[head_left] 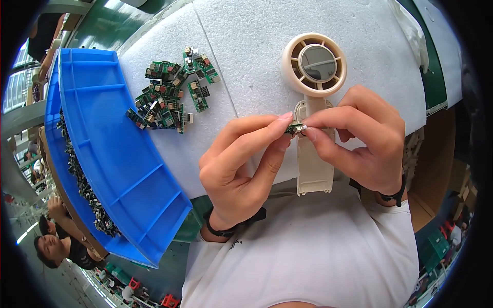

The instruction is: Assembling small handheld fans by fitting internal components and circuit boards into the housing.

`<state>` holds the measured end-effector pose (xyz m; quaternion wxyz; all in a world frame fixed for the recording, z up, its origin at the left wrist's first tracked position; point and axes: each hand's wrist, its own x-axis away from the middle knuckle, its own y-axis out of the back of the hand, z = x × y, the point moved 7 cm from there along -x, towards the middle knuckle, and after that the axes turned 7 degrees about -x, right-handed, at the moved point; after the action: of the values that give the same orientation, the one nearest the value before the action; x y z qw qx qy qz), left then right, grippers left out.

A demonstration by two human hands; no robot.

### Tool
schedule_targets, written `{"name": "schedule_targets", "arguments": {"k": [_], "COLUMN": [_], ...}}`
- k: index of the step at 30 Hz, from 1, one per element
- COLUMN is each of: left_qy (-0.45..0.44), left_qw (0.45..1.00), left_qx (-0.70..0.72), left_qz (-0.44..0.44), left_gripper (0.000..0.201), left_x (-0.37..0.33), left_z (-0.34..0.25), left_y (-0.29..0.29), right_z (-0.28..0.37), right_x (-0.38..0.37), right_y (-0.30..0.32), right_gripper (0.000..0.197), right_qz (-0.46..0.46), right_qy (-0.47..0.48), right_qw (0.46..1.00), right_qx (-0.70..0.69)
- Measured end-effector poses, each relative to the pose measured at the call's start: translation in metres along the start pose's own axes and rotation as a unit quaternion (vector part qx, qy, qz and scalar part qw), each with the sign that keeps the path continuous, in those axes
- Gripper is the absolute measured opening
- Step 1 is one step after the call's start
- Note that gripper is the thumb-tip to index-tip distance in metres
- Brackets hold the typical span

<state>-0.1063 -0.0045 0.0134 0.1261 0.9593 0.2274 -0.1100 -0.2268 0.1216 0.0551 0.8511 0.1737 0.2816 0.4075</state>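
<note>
Pinching a circuit board [292,129] in our left hand [237,167], a white plug [304,127] in our right hand [367,141]. Board over the open fan handle [315,167], not inside; plug's seating unclear. Loose boards [164,92] remain piled.

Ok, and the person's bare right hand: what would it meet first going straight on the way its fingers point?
Most likely the small green circuit board pinched in the left hand, just ahead of the right hand; how much gap remains is hard to judge.
</note>
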Motion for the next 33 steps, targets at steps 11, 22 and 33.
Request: {"name": "schedule_targets", "arguments": {"k": [11, 22, 33], "left_qy": [-0.050, -0.084, -0.184], "left_qw": [0.996, 0.986, 0.930], "left_qx": [-0.040, -0.128, -0.290], "left_qz": [-0.058, -0.071, -0.134], "left_gripper": [0.042, 0.040, 0.042], "left_x": [-0.003, 0.001, 0.013], "left_z": [-0.008, -0.017, -0.034], "left_y": [-0.002, -0.008, -0.020], "right_z": [0.010, 0.006, 0.010], "right_x": [0.002, 0.006, 0.008], "right_y": [0.003, -0.002, -0.008], "right_gripper": [0.024, 0.020, 0.020], "right_qz": [-0.019, -0.062, -0.071], "right_qy": [0.082, 0.031, -0.020], "right_qw": [0.994, 0.997, 0.996], "right_qx": [0.065, 0.017, -0.049]}}
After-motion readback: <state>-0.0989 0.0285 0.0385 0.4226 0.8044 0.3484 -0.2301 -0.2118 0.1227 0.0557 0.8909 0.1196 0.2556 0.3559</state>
